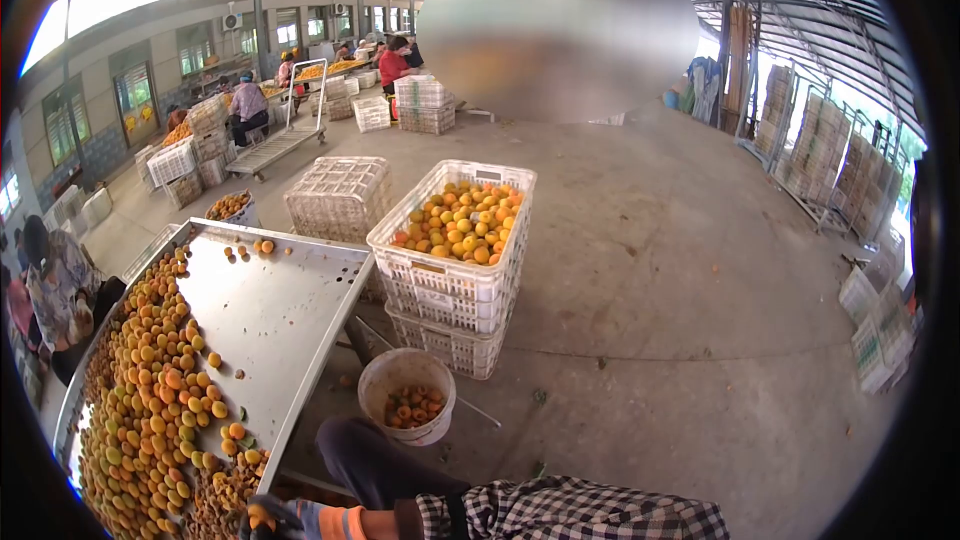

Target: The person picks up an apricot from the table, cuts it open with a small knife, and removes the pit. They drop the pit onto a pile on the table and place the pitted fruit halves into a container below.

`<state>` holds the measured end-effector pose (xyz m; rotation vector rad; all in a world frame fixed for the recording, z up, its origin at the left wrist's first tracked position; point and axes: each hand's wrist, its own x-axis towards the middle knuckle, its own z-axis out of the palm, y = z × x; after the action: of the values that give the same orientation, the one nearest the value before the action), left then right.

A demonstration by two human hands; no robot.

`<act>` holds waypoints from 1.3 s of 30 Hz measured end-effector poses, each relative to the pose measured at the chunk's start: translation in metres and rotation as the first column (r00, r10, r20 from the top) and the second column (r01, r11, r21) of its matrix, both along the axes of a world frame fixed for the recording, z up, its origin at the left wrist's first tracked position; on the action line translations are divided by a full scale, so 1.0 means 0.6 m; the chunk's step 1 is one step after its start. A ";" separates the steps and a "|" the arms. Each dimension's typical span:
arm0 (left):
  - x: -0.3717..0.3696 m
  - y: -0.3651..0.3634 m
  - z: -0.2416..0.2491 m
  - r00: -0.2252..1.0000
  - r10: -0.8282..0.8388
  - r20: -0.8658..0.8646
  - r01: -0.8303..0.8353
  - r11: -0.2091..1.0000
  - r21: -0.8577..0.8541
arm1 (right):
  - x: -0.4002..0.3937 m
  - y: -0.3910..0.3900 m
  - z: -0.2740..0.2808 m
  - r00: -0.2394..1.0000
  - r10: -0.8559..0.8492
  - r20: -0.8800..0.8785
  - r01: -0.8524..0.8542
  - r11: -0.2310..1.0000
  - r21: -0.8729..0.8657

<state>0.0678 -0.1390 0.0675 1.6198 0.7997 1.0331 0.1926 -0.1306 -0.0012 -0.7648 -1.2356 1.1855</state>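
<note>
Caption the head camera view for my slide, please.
A gloved hand at a metal table strewn with orange fruit, with a bucket and stacked crates standing nearby.

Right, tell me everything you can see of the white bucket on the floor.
The white bucket is round, open-topped and looks like plastic, with brownish stains inside. It appears upright on the concrete floor, beside the metal table and near the stacked crates. Orange-brown fruit pieces lie in its lower part, well below the rim. A thin bar seems to pass behind it; whether the bar or the nearby dark-trousered knee touches it is unclear.
</note>
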 end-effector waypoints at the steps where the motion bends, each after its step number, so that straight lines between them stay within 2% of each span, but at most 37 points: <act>1: -0.015 0.002 -0.014 0.976 0.079 -0.202 -0.011 0.948 0.318 | 0.012 0.004 0.001 0.982 -0.034 0.188 0.048 0.996 -0.071; 2: -0.020 0.008 -0.015 0.976 0.084 -0.201 -0.016 0.948 0.317 | 0.034 -0.003 0.049 0.927 -0.053 0.372 0.108 0.986 -0.129; 3: -0.028 0.017 -0.017 0.995 -0.087 -0.058 0.087 0.996 -0.004 | 0.053 -0.018 0.098 0.863 0.032 0.505 0.109 0.963 -0.247; 4: -0.046 0.023 -0.021 0.974 -0.184 0.132 0.217 0.927 -0.307 | 0.031 0.004 0.035 0.894 -0.145 0.424 0.165 0.986 -0.011; 5: -0.064 0.041 -0.056 0.982 -0.178 0.067 0.189 0.947 -0.258 | 0.012 0.016 0.009 0.914 -0.279 0.295 0.222 0.952 0.212; 6: -0.079 0.053 -0.105 0.989 -0.146 -0.007 0.142 0.967 -0.212 | 0.005 0.020 -0.024 0.924 -0.241 0.297 0.197 0.965 0.171; 7: -0.061 0.059 -0.109 0.921 0.018 0.389 0.174 0.874 -0.453 | 0.017 0.009 0.007 0.940 -0.173 0.293 0.141 0.982 0.125; 8: -0.062 0.045 -0.125 0.841 0.159 0.518 0.166 0.835 -0.525 | 0.030 0.003 0.037 0.994 -0.030 0.101 0.031 0.999 -0.009; 9: -0.037 0.024 -0.046 0.831 0.129 0.541 0.229 0.807 -0.544 | 0.038 0.019 0.018 0.975 0.119 0.186 -0.080 0.975 -0.209; 10: -0.051 0.030 -0.034 0.923 0.022 0.383 0.189 0.843 -0.503 | 0.037 0.037 -0.006 0.968 0.112 0.226 -0.096 0.992 -0.080; 11: -0.053 0.035 -0.039 0.961 0.104 0.256 0.046 0.854 -0.518 | 0.038 0.031 0.025 0.978 0.155 0.137 -0.122 0.967 -0.224; 12: -0.067 0.044 -0.057 0.981 0.059 0.185 0.038 0.875 -0.482 | 0.029 0.043 0.006 0.988 0.151 0.018 -0.146 0.974 -0.171; 13: -0.081 0.045 -0.060 0.994 -0.007 0.108 0.055 0.892 -0.448 | 0.027 0.048 -0.011 0.980 0.199 -0.012 -0.197 0.957 -0.214; 14: -0.088 0.044 -0.046 1.000 -0.022 -0.009 0.018 0.939 -0.342 | 0.017 0.050 -0.034 0.982 0.189 0.007 -0.182 0.955 -0.236; 15: -0.093 0.041 -0.037 0.991 -0.044 -0.130 0.013 0.973 -0.232 | 0.009 0.051 -0.029 0.968 0.244 -0.061 -0.252 0.927 -0.280; 16: -0.102 0.042 -0.055 0.991 -0.018 -0.134 -0.015 0.971 -0.239 | -0.001 0.052 -0.030 0.964 0.265 0.023 -0.250 0.934 -0.255; 17: -0.111 0.056 -0.087 0.995 0.077 -0.068 -0.094 0.950 -0.296 | -0.012 0.053 -0.032 0.955 0.276 0.109 -0.246 0.943 -0.225; 18: -0.117 0.063 -0.099 0.985 0.173 -0.006 -0.163 0.921 -0.354 | -0.025 0.055 -0.033 0.950 0.294 0.105 -0.265 0.937 -0.226; 20: -0.128 0.064 -0.106 0.970 0.245 0.011 -0.218 0.884 -0.412 | -0.047 0.060 -0.032 0.932 0.226 0.282 -0.212 0.974 -0.079; 21: -0.134 0.064 -0.108 0.954 0.300 0.030 -0.251 0.847 -0.469 | -0.055 0.062 -0.032 0.930 0.239 0.281 -0.226 0.971 -0.080; 23: -0.151 0.067 -0.133 0.931 0.358 0.074 -0.281 0.832 -0.479 | -0.066 0.069 -0.029 0.837 0.170 0.520 -0.222 0.974 0.039; 24: -0.156 0.067 -0.133 0.929 0.357 0.099 -0.267 0.831 -0.488 | -0.069 0.075 -0.030 0.836 0.176 0.520 -0.229 0.973 0.037; 26: -0.158 0.068 -0.125 0.926 0.355 0.128 -0.250 0.831 -0.498 | -0.069 0.096 -0.032 0.851 0.115 0.512 -0.216 0.966 0.141; 27: -0.158 0.065 -0.111 0.902 0.385 0.197 -0.224 0.807 -0.547 | -0.067 0.102 -0.008 0.849 0.118 0.515 -0.219 0.966 0.140; 29: -0.157 0.060 -0.082 0.867 0.425 0.262 -0.200 0.777 -0.597 | -0.055 0.108 0.052 0.974 0.204 0.101 -0.182 0.964 -0.196; 30: -0.156 0.061 -0.068 0.874 0.414 0.255 -0.183 0.766 -0.616 | -0.053 0.115 0.069 0.985 0.170 -0.037 -0.174 0.960 -0.219; 31: -0.154 0.065 -0.057 0.882 0.401 0.249 -0.165 0.756 -0.634 | -0.053 0.132 0.069 0.992 0.111 -0.053 -0.116 0.986 -0.117; 32: -0.151 0.072 -0.049 0.881 0.402 0.250 -0.165 0.755 -0.635 | -0.049 0.148 0.074 0.987 0.121 -0.105 -0.132 0.985 -0.107; 34: -0.144 0.085 -0.040 0.935 0.325 0.141 -0.164 0.750 -0.640 | -0.047 0.173 0.088 0.979 0.129 -0.156 -0.145 0.985 -0.098; 36: -0.137 0.105 -0.045 0.943 0.291 0.159 -0.128 0.762 -0.635 | -0.051 0.187 0.116 0.970 0.082 -0.229 -0.105 0.990 -0.089; 39: -0.128 0.127 -0.034 0.952 0.243 0.186 -0.092 0.807 -0.583 | -0.066 0.212 0.141 0.974 0.033 -0.224 -0.038 0.999 -0.019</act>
<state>-0.0092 -0.0625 0.0469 0.8946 0.9772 0.9759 0.1528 -0.0033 0.0831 -0.6095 -1.0543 1.2800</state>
